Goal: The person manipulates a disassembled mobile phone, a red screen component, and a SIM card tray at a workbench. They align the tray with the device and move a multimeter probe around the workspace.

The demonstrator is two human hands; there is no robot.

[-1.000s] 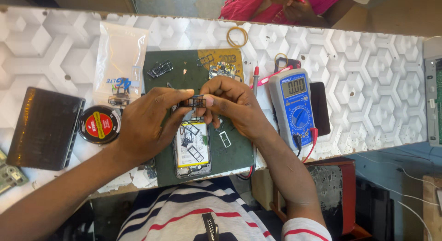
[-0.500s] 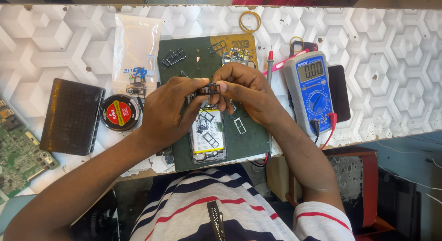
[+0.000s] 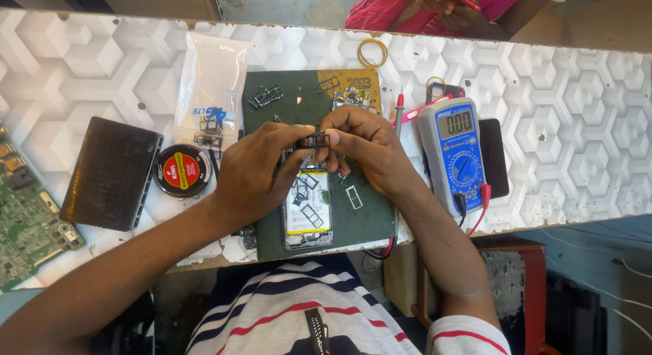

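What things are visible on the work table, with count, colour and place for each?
small part: 1, dark, pinched by both hands
opened phone: 1, on green mat
multimeter: 1, blue, right of mat
round tin: 1, black and red, left of mat
plastic bag: 1, clear, upper left
flat box: 1, dark, far left
circuit board: 1, green, left edge
rubber band: 1, yellow, top
left hand: 1
right hand: 1

Green mat [image 3: 370, 222], blue multimeter [image 3: 456, 158], seemingly dark small part [image 3: 314, 140]
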